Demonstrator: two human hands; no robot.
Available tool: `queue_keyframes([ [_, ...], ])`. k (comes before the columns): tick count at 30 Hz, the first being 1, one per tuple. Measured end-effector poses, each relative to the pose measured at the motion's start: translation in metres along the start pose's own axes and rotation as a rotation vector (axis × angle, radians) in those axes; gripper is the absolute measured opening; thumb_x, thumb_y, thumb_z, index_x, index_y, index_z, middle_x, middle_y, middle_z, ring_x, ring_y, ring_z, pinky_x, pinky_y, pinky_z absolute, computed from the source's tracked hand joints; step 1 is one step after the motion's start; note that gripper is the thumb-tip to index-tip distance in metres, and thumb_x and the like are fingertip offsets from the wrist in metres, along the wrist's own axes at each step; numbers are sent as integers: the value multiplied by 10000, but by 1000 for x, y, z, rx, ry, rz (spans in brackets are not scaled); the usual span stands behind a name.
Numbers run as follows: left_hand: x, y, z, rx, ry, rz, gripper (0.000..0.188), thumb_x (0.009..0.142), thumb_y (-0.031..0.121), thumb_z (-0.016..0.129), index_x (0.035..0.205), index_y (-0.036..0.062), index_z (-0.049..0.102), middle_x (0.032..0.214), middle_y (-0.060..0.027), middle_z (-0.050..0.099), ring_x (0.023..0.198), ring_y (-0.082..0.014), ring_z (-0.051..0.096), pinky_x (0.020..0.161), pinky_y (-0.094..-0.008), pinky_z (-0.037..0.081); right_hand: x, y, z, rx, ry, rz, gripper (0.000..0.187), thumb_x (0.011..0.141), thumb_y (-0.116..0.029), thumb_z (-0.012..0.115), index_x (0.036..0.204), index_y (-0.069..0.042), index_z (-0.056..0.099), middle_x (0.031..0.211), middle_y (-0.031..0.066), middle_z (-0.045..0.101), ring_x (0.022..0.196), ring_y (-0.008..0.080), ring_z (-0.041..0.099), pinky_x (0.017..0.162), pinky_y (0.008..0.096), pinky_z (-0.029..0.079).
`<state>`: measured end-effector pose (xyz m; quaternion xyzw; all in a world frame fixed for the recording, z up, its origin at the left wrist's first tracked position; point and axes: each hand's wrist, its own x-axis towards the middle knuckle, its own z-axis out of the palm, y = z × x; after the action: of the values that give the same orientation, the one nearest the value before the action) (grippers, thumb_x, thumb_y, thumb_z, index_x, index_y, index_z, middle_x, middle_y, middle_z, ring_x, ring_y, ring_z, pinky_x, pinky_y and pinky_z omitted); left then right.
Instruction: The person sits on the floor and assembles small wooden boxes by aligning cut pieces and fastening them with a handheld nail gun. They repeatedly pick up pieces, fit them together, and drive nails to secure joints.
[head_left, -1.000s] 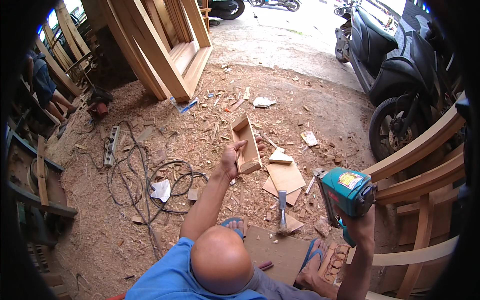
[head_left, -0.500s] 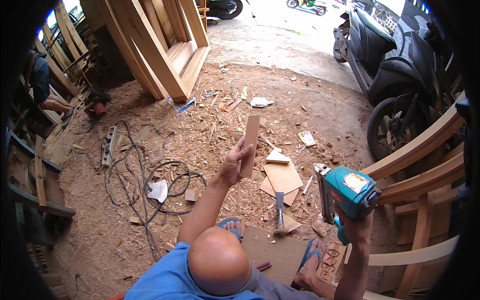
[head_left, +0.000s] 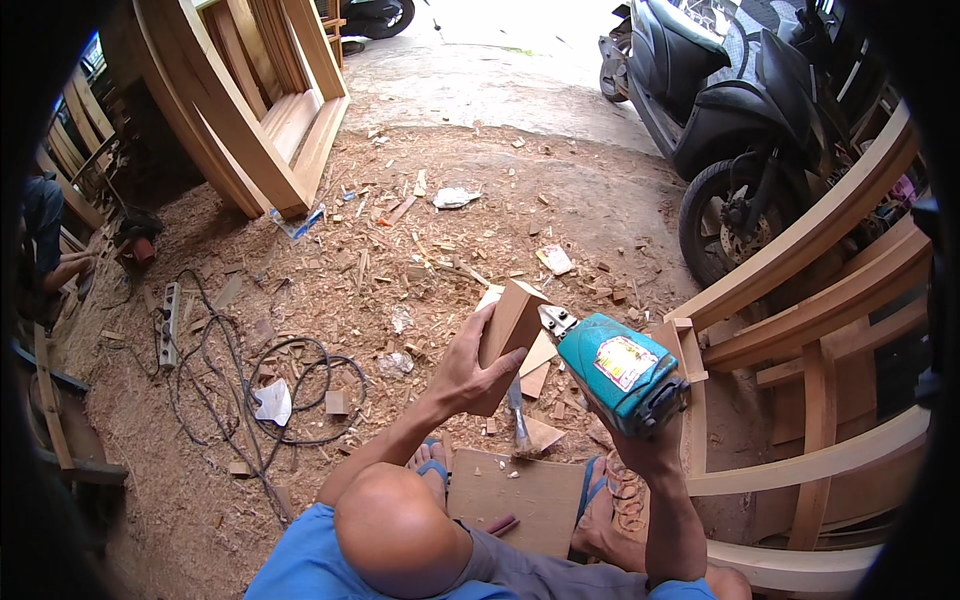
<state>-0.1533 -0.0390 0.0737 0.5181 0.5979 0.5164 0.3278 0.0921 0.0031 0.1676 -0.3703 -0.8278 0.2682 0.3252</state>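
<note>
My left hand (head_left: 470, 365) grips a short brown wooden board (head_left: 513, 325), thumb across its near face and fingers behind it. The board is tilted, its upper end away from me. To its right, my right hand (head_left: 640, 440) holds a teal nail gun (head_left: 620, 370) from below; the handle and trigger are mostly hidden. The gun's metal nose (head_left: 557, 320) meets or nearly meets the board's upper right edge; contact cannot be made out. Beneath them a chisel (head_left: 518, 420) rests by some light wood offcuts (head_left: 537, 380), partly covered by my hands and the board.
A flat board (head_left: 490, 490) lies between my sandalled feet. Cables (head_left: 245, 400) and a power strip (head_left: 170, 325) are on the shaving-strewn floor at left. Wooden frames (head_left: 240, 130) stand far left, curved timbers (head_left: 800, 260) at right, near a motorbike (head_left: 735, 150). Another person's leg (head_left: 65, 270) shows at the left edge.
My right hand has brought the nail gun leftward to the board. My left hand has lowered and turned the board. The view has swung right, shifting the surroundings left.
</note>
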Motion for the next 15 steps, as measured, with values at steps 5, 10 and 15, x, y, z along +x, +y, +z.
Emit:
queue_keyframes([
  [5,-2,4,-2,-60,5,-5,899,825,500,701,1425,-52,321,1277,-275,489,1153,-345,542,968,-425,470,-2,-6,-4,-21,-81,25,306,760,-138,784,1004,-11,650,961,105,686,868,214,669,762,329,531],
  [10,-4,9,-2,-51,0,-20,909,821,504,702,1424,-53,312,1270,-281,492,1140,-349,552,957,-428,482,0,-6,-1,10,49,-33,135,679,-126,764,711,-33,671,662,66,678,579,152,662,544,285,515],
  [15,-5,8,-1,-57,18,5,903,819,504,704,1419,-51,320,1252,-279,508,1134,-347,559,962,-428,480,-1,-4,0,51,32,-3,145,662,-127,767,719,-35,670,668,66,678,579,160,659,551,289,517],
])
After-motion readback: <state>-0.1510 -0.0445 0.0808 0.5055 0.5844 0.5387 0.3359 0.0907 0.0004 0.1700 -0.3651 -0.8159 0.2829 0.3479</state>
